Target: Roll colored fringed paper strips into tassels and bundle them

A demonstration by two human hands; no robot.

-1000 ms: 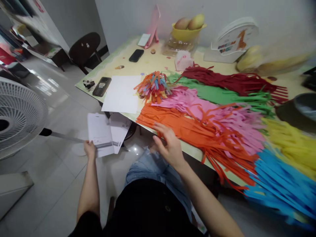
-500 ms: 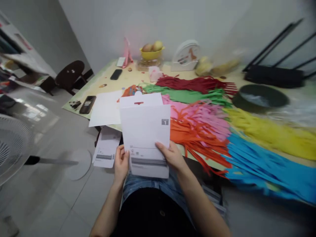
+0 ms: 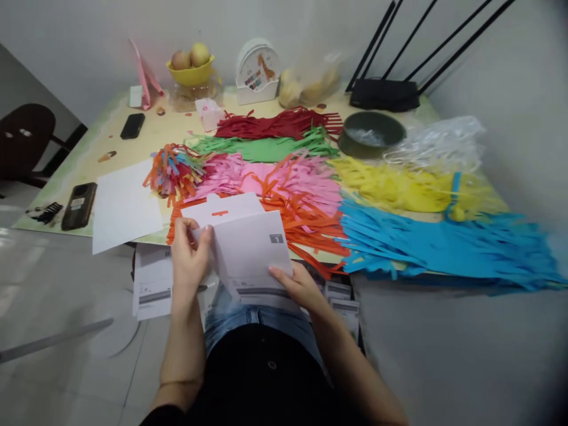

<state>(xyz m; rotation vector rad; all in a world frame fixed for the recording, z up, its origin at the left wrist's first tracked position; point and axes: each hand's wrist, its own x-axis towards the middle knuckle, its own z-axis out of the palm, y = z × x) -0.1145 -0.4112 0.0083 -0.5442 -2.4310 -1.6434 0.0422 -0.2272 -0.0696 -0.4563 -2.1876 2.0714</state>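
Note:
Between my hands, above my lap, is a white cardboard sleeve (image 3: pixel 248 245) with a hang-hole tab at its top and a grey "1" label. My left hand (image 3: pixel 191 251) pinches its left edge near the upper corner, which bends a little. My right hand (image 3: pixel 299 285) grips the lower right edge, thumb on the front face. Just beyond lie fringed paper strips: orange (image 3: pixel 310 228), pink (image 3: pixel 261 174), green (image 3: pixel 261 148) and dark red (image 3: pixel 275 123). To the left of these sits a multicoloured paper pompom (image 3: pixel 173 171) beside a white sheet (image 3: pixel 126 204).
Blue fringe (image 3: pixel 435 242) overhangs the table's front edge, with yellow fringe (image 3: pixel 399 186) behind it. A dark round bowl (image 3: pixel 371 142), a black router (image 3: pixel 384 94) and clear plastic (image 3: pixel 439 145) are at right. Two phones (image 3: pixel 78 206) lie left. More printed white cards (image 3: pixel 153 281) are under the table edge.
My left hand has moved up the sleeve's left edge from its lower corner, and the sleeve now bends there. My right hand keeps its hold. The view has swung right.

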